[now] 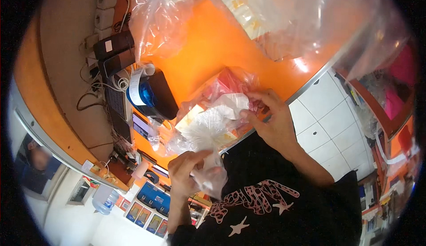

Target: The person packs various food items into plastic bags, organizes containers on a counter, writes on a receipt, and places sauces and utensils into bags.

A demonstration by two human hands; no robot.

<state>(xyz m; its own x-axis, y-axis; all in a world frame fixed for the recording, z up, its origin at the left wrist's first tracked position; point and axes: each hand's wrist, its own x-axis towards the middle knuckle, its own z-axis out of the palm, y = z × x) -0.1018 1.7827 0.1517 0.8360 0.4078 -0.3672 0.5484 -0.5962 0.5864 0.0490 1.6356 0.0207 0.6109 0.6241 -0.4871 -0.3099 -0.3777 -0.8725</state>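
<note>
My left hand [188, 171] grips the twisted neck of a clear plastic bag [208, 126], and the loose end [213, 181] sticks out past the fingers. The bag lies at the near edge of the orange tabletop [216, 36]. Pink and pale yellow-patterned contents show through its crinkled film. A white paper slip [234, 105] lies on the bag. The thumb and index finger of my right hand [274, 123] are at the slip's right edge, by the bag's right side; the other fingertips are partly hidden.
Large clear bags [286, 16] with patterned packs lie across the tabletop's far side. A black printer [154, 94] with a paper strip stands left, beside a keyboard [114, 99], cables and a phone [141, 125]. Shelves [389, 109] line the right. A person [40, 162] is at far left.
</note>
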